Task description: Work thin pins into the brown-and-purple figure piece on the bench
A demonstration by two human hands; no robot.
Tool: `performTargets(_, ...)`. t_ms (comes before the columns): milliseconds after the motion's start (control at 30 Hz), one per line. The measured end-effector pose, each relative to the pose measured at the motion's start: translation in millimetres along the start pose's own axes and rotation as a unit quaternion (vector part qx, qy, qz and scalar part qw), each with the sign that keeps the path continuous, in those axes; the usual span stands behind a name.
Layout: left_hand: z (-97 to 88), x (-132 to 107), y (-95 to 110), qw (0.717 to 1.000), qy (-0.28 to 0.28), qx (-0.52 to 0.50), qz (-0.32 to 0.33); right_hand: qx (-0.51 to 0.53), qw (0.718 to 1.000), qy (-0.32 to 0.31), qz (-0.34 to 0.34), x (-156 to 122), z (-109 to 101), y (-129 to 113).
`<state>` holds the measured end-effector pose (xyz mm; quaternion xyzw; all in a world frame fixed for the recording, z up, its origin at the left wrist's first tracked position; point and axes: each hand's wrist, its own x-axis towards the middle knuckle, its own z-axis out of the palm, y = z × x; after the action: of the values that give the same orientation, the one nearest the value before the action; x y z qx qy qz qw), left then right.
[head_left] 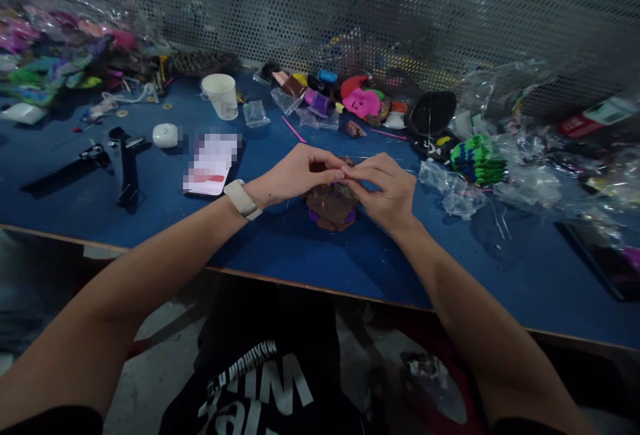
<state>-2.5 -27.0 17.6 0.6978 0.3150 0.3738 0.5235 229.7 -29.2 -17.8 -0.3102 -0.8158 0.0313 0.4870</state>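
My left hand [305,170] and my right hand [384,188] meet fingertip to fingertip, thumbs and index fingers pinched together. Whatever sits between the fingertips is too small and dark to make out. Right beneath them on the blue table lies a brown lump of what looks like modelling clay [333,207], with purple bits at its lower edge. My fingers and their shadow hide its upper part. A pale-banded watch [243,199] is on my left wrist.
Left of my hands are a lit phone [213,163], a white earbud case [165,135], a paper cup [221,96] and a black folded stand [123,165]. Pink sticks [294,130], coloured clay pieces [361,100] and plastic bags [455,188] line the mesh wall. A dark phone [603,258] lies far right.
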Motion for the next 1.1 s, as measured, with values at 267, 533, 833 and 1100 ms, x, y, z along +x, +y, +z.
performTargets(267, -24.1, 9, -18, 0.964, 0.124, 0.223, 0.071, 0.042, 0.957, 0.258, 0.123, 15, -26, 24)
performTargets(533, -45.1, 9, -30, 0.898, 0.118, 0.416, 0.074, 0.121, 0.941, 0.195, 0.248, 11, -18, 38)
performTargets(833, -35.1, 11, -32, 0.932, 0.109, 0.33, 0.1, 0.14, 0.969, 0.073, 0.189, -2, -4, 36)
performTargets(1100, 0.8, -1, -9, 0.967, 0.023, 0.227, 0.114, 0.075, 0.992, 0.01, 0.098, 3, -6, -3)
